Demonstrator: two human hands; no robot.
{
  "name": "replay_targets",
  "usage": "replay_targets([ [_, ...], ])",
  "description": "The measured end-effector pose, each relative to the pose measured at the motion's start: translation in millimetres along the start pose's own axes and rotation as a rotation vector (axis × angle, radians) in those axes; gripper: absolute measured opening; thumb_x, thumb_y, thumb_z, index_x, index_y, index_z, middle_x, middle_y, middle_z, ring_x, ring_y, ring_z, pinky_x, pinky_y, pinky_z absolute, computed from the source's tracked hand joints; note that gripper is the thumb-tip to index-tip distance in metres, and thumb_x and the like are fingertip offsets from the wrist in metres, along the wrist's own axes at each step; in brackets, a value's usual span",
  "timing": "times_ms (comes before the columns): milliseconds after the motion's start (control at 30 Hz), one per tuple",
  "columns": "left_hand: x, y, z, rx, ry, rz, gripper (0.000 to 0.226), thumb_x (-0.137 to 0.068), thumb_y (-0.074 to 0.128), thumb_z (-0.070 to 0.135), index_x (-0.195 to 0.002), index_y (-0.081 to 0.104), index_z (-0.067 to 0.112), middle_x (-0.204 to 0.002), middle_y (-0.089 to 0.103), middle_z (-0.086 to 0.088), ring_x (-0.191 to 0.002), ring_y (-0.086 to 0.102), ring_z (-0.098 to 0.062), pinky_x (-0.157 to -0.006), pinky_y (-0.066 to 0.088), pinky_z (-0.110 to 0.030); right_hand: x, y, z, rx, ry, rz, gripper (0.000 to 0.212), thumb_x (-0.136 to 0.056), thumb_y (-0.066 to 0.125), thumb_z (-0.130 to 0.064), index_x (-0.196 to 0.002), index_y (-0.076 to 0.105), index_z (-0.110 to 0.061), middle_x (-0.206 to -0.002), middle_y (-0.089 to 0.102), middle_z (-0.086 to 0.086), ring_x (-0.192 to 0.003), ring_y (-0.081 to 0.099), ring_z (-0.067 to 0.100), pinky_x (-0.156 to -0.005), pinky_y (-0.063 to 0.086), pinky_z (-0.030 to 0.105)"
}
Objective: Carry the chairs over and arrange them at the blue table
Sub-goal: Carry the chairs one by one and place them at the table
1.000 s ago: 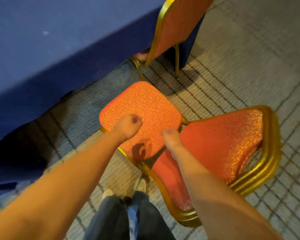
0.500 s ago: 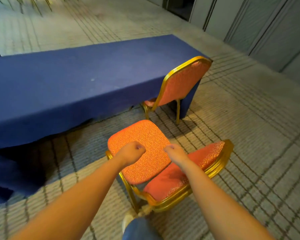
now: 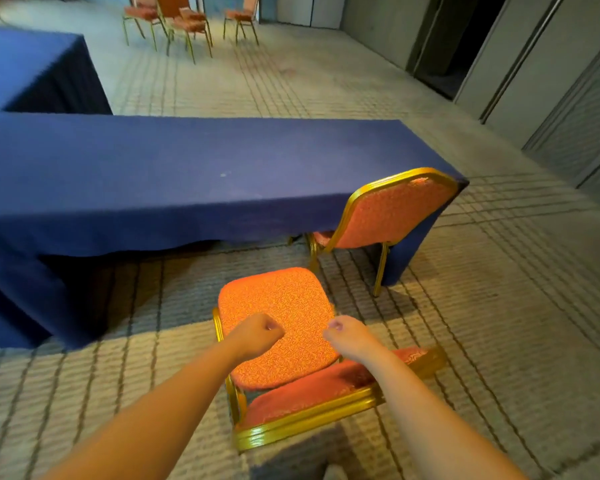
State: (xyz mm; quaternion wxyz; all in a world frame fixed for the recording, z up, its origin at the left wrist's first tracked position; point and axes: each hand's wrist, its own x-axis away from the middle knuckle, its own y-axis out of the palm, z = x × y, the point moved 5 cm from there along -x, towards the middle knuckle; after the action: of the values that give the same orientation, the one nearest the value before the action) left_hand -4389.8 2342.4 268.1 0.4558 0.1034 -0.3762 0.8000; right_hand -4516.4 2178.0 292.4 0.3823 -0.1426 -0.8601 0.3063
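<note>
A red-orange chair with a gold frame [image 3: 284, 317] stands on the carpet right in front of me, its seat facing the blue table [image 3: 174, 168] and its backrest nearest to me. My left hand [image 3: 257, 332] and my right hand [image 3: 347, 336] hover over the rear of its seat, both curled into fists with nothing in them. A second matching chair [image 3: 395, 213] stands pushed in at the table's right end.
Several more red chairs [image 3: 177, 19] stand far back on the carpet. Another blue-covered table [image 3: 25, 67] joins at the back left. Grey wall panels and a dark doorway [image 3: 444, 46] line the right side. Open carpet lies to the right.
My view has lifted from straight down at the chair to the table and room beyond. Both fists stay over the seat, and the chair looks lower and farther from my eyes.
</note>
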Motion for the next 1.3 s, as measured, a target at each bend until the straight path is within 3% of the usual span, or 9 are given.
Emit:
replay_targets([
  [300,-10.3,59.8,-10.1,0.248,-0.338,0.204,0.032,-0.091,0.06,0.027,-0.063,0.053,0.015,-0.071,0.057,-0.008,-0.07,0.052,-0.021,-0.068,0.043,-0.031,-55.6,-43.6,58.3,0.427,-0.085,-0.219,0.026,-0.095,0.052,-0.037,-0.102,0.059,-0.013,-0.116,0.064,0.011,-0.108,0.058,0.027,-0.088,0.045,0.035],
  [400,2.9,73.2,-22.0,0.226,-0.453,0.211,0.024,-0.091,0.06,0.028,-0.073,0.058,0.012,-0.079,0.059,-0.011,-0.082,0.057,-0.021,-0.072,0.043,-0.031,-66.2,-40.7,70.9,0.523,-0.102,-0.272,0.032,-0.096,0.051,-0.034,-0.111,0.062,-0.009,-0.116,0.063,0.011,-0.112,0.058,0.027,-0.085,0.043,0.031],
  [533,14.9,83.7,-29.5,0.173,-0.567,0.199,0.03,-0.093,0.056,0.03,-0.099,0.068,0.003,-0.104,0.069,-0.015,-0.105,0.062,-0.027,-0.082,0.046,-0.031,-83.7,-34.5,94.2,0.609,-0.079,-0.393,0.014,-0.094,0.054,-0.03,-0.096,0.056,-0.016,-0.107,0.06,0.009,-0.106,0.059,0.025,-0.071,0.035,0.025],
  [667,11.9,87.5,-39.7,0.119,-0.617,0.191,0.024,-0.091,0.057,0.022,-0.068,0.055,0.017,-0.066,0.051,0.0,-0.083,0.052,-0.016,-0.064,0.034,-0.029,-97.4,-29.9,108.2,0.652,-0.041,-0.444,0.025,-0.094,0.054,-0.032,-0.111,0.063,-0.017,-0.122,0.061,0.011,-0.116,0.057,0.025,-0.07,0.035,0.023],
  [767,7.5,91.2,-51.4,0.069,-0.672,0.088,0.019,-0.09,0.059,0.029,-0.092,0.065,0.012,-0.095,0.065,-0.007,-0.1,0.058,-0.022,-0.083,0.044,-0.032,-111.2,-23.0,119.3,0.643,0.004,-0.466,0.015,-0.092,0.055,-0.036,-0.081,0.051,-0.027,-0.109,0.056,0.005,-0.106,0.056,0.023,-0.057,0.032,0.024],
  [833,4.9,93.5,-60.8,0.01,-0.722,0.047,0.045,-0.088,0.06,0.036,-0.125,0.057,0.01,-0.128,0.059,-0.013,-0.119,0.054,-0.026,-0.096,0.041,-0.032,-118.0,-20.8,125.6,0.64,0.044,-0.463,0.025,-0.09,0.055,-0.039,-0.101,0.063,-0.018,-0.119,0.062,0.007,-0.114,0.059,0.026,-0.065,0.036,0.025],
  [900,0.9,95.6,-65.2,-0.038,-0.747,0.016,0.057,-0.09,0.058,0.037,-0.137,0.046,0.009,-0.14,0.049,-0.015,-0.128,0.047,-0.028,-0.102,0.038,-0.032,-124.6,-17.9,133.2,0.634,0.083,-0.44,0.047,-0.089,0.055,-0.042,-0.125,0.061,-0.011,-0.131,0.061,0.011,-0.118,0.058,0.028,-0.075,0.036,0.024],
  [1100,-9.3,106.2,-83.5,-0.056,-0.832,-0.079,0.062,-0.096,0.047,0.043,-0.142,0.042,0.003,-0.148,0.041,-0.017,-0.134,0.042,-0.03,-0.106,0.035,-0.033,-135.5,-18.0,150.1,0.585,0.21,-0.46,0.064,-0.091,0.051,-0.048,-0.14,0.05,-0.007,-0.144,0.051,0.014,-0.128,0.052,0.03,-0.102,0.043,0.03],
  [1300,-13.6,108.3,-86.0,-0.056,-0.889,-0.154,0.068,-0.096,0.044,0.05,-0.144,0.038,0.003,-0.15,0.037,-0.019,-0.136,0.039,-0.033,-0.109,0.034,-0.037,-139.0,-25.2,160.5,0.586,0.307,-0.539,0.068,-0.095,0.043,-0.057,-0.147,0.043,-0.012,-0.152,0.042,0.014,-0.136,0.044,0.031,-0.107,0.036,0.032],
])
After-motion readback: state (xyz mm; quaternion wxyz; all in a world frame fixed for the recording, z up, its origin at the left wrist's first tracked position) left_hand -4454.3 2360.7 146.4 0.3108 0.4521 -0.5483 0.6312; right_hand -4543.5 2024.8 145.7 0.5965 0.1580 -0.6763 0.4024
